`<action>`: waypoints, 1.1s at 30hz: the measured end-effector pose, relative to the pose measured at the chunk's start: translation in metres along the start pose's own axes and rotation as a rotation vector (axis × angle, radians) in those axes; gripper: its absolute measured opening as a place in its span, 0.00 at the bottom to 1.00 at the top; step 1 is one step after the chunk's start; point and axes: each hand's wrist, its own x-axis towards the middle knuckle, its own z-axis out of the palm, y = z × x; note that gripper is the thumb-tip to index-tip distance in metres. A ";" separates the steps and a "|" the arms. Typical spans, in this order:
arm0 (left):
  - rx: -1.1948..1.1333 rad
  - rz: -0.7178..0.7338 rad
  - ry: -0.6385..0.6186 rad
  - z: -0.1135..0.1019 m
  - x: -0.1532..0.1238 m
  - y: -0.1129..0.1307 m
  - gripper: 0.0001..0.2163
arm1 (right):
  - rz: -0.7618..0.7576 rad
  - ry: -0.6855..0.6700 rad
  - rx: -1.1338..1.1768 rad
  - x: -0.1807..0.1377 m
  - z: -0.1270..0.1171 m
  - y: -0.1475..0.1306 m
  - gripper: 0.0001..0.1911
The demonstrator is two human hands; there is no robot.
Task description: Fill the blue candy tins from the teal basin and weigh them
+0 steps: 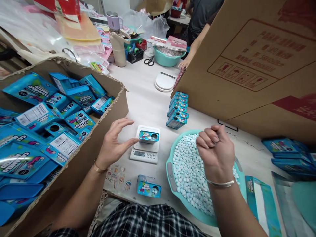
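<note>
My left hand (pixel 115 142) is open, fingers spread, hovering just left of a small blue tin (pixel 148 136) that sits on a white digital scale (pixel 145 148). My right hand (pixel 215 148) is closed in a pinch above a teal bowl (pixel 170 171) full of small pale candies (pixel 190 171); what the fingers hold is hidden. A second blue tin (pixel 148 186) with candies showing through its hole lies near the table's front edge. A row of several closed blue tins (pixel 177 109) stands behind the scale.
A big cardboard box (pixel 108 112) of blue packages (pixel 37 131) fills the left. A large tilted carton (pixel 249 62) rises at the right, with blue packs (pixel 286 151) below it. Farther back: a second white scale (pixel 165 81), scissors (pixel 149 60), a teal basin (pixel 168 56), a tumbler (pixel 118 42), another person's hand (pixel 184 63).
</note>
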 end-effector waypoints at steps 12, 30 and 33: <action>0.006 -0.088 0.027 0.002 -0.017 -0.010 0.17 | 0.014 0.233 0.053 -0.008 -0.037 -0.008 0.13; 0.148 0.110 -0.081 0.019 -0.004 -0.001 0.16 | 0.125 -0.175 -0.496 0.001 -0.014 0.016 0.11; 0.185 0.128 -0.173 0.024 -0.002 -0.003 0.22 | 0.046 -0.341 -0.814 0.007 -0.011 0.022 0.17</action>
